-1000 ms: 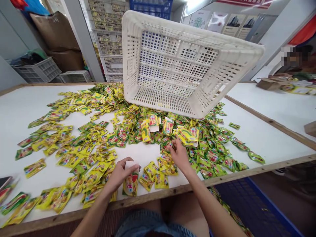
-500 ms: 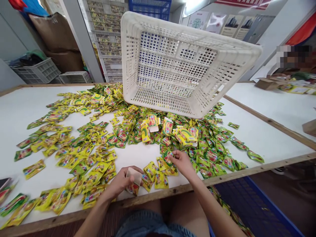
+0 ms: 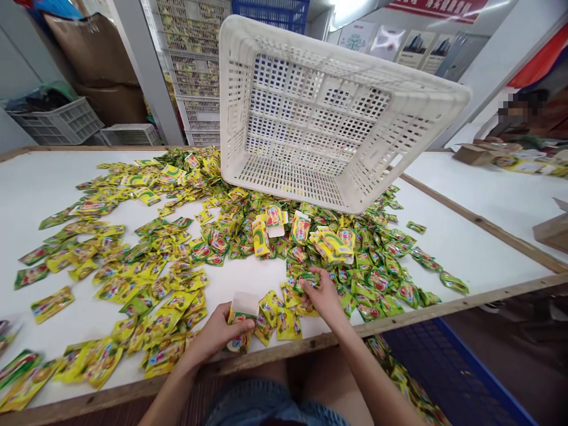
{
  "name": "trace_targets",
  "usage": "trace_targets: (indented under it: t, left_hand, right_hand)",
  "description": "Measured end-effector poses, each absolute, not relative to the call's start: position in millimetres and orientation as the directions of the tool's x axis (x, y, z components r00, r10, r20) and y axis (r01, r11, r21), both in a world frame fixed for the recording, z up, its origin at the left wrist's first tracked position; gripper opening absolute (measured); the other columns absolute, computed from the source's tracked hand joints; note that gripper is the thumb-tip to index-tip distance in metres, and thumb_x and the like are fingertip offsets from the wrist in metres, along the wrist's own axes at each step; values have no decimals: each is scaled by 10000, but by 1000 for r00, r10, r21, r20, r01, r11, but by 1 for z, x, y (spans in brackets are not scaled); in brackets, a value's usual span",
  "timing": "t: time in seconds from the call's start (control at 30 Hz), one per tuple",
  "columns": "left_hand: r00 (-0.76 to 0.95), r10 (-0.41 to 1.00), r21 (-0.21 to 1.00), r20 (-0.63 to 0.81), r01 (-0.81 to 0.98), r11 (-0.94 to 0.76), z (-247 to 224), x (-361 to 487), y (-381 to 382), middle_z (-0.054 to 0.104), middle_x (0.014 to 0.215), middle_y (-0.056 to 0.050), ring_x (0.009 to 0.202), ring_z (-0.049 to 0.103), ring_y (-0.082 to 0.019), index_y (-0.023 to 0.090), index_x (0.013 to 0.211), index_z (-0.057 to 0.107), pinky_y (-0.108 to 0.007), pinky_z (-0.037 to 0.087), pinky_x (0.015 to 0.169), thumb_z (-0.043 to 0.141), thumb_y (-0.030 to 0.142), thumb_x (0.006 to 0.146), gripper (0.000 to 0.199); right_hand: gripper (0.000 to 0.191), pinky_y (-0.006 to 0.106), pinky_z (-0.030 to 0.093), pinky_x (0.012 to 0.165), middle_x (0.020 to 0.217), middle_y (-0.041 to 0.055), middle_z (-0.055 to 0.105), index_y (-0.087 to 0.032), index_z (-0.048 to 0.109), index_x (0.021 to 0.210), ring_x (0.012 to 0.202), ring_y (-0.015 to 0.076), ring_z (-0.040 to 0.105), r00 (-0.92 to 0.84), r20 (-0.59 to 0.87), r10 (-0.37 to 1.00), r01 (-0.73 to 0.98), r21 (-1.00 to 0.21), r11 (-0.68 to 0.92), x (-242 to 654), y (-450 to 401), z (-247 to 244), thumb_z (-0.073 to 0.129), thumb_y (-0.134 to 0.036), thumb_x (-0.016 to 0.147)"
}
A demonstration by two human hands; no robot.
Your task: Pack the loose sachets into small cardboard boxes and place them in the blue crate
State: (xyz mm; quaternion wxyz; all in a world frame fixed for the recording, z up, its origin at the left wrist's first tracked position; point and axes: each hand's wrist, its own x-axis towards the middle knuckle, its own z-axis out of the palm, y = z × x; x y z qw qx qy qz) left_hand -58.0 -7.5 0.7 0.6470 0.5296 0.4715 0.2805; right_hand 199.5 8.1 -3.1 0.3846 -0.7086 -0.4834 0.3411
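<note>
- Behind everything my fingers are doing stand stacked white crates (image 3: 202,112), with posters (image 3: 415,50) on the wall farther right.
- The white table (image 3: 465,236) spreads under my fingers, and its wooden edge (image 3: 390,324) runs on my side of them.
- My left hand (image 3: 219,331) has its fingers closed on a small box (image 3: 243,325); the thumb lies across the printed front, and the pale flap stands up above the thumb.
- My right hand (image 3: 326,299) pinches a green sachet (image 3: 305,279) between thumb and fingertips, at the end nearest me on the right; the rest of it pokes out leftward from my fingers.
- Between my two hands lies a little cluster of yellow sachets (image 3: 288,324), just right of the box my left fingers grip.
- Left of my left fingers spreads a wide scatter, mostly yellow packets (image 3: 177,307), with some green among them.
- Right of my right fingers it's a heap of green packets (image 3: 377,278).
- Just beyond my right fingertips, yellow boxes (image 3: 331,245) lie on the heap; others rest farther left.
- Past those, well beyond both hands, a white basket (image 3: 225,100) tilts, its open side toward me.
- Below the table, right of my right hand, sits a blue crate (image 3: 483,373) with packets by it.
</note>
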Motion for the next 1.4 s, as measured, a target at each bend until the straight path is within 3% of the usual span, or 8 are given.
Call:
trace_targets:
  t: [0.13,0.27,0.5,0.73,0.97,1.17,1.27,1.4]
  left_hand:
    - [377,874,952,-306,138,274,0,-60,-7,708,828,-63,766,621,-226,123,847,673,-286,480,699,695,422,612,381]
    - [382,864,945,-328,113,308,-2,-61,-8,712,799,-58,738,623,-222,122,825,684,-286,484,685,701,421,607,370]
    - [334,881,934,-334,-7,356,-2,-60,-8,710,864,-98,832,630,-249,113,910,688,-315,488,743,692,440,636,427]
    - [403,893,962,-198,-95,256,30,-41,-9,671,1064,-80,988,592,-256,161,1034,656,-321,471,842,687,406,660,448]
    - [304,936,970,-177,-106,218,37,-13,-14,706,913,-65,828,626,-223,134,1046,637,-278,490,708,652,398,709,428]
    - [311,927,961,-211,-108,255,35,-11,-17,709,935,-75,902,622,-253,126,1027,645,-306,493,769,687,396,667,452]
    - [297,926,949,-232,-142,283,34,-11,-16,708,937,-80,915,622,-260,124,1007,647,-321,499,772,688,393,662,439]
    - [256,931,928,-259,-200,313,32,-14,-14,710,905,-71,891,626,-234,130,964,651,-307,491,781,690,355,659,381]
  right_hand:
    - [289,314,444,563,728,103,636,-157,571,969,679,246,620,324,36,945,817,-514,-260,191,9,-5,559,-348,753]
    - [308,333,437,624,936,154,588,-166,606,1008,762,260,600,310,48,949,911,-300,-283,190,8,-3,550,-363,778]
    - [204,409,407,819,914,110,526,-174,640,862,940,291,504,253,144,957,849,-506,-148,187,3,-7,585,-311,722]
    - [103,303,433,712,818,17,583,-199,524,858,790,192,551,15,48,999,496,-868,34,160,-8,32,496,-230,764]
    - [264,320,445,832,1055,62,537,-214,438,1050,996,191,520,168,97,981,237,-970,56,133,-15,32,486,-302,806]
    - [171,314,491,682,824,19,578,-215,482,916,722,172,583,74,-32,997,220,-974,-47,134,-16,31,471,-354,818]
    - [186,285,497,589,832,21,578,-222,493,919,727,178,579,36,-56,998,183,-981,-62,139,-16,28,488,-367,804]
    - [221,239,443,460,755,7,540,-203,516,921,586,144,514,120,-78,990,166,-981,-98,150,-14,34,528,-374,780]
